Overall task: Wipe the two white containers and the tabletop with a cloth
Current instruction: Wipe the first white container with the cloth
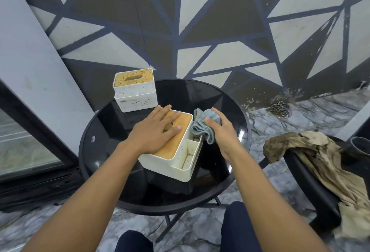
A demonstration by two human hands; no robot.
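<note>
Hands apart: left hand (155, 129) lies flat with straight fingers, pressing on the wooden lid (170, 144) of the near white container (170, 164) at centre frame. The right hand (220, 131) is clamped round a bunched grey-blue cloth (201, 127), held against the container's open side compartments (190, 151), which show brown staining.

Assessment: the container appears to be light, rigid plastic and is likely to skid on the glossy counter (216, 99), a round black glass top. Pinning it from above by the lid seems sound, and gripping the side walls would suit turning it. Whether the lid is fixed cannot be told. The cloth is soft and limp and should push readily into the narrow compartments.

The far white container (135, 93) is heavily speckled and stands at the counter's rim, upper left of centre. A careless push could send it over. No obstruction noted between the two containers.

Right of frame, well apart, a dark chair (300, 171) carries a soiled brown rag (320, 161). A chain (278, 109) lies on the floor beyond.
</note>
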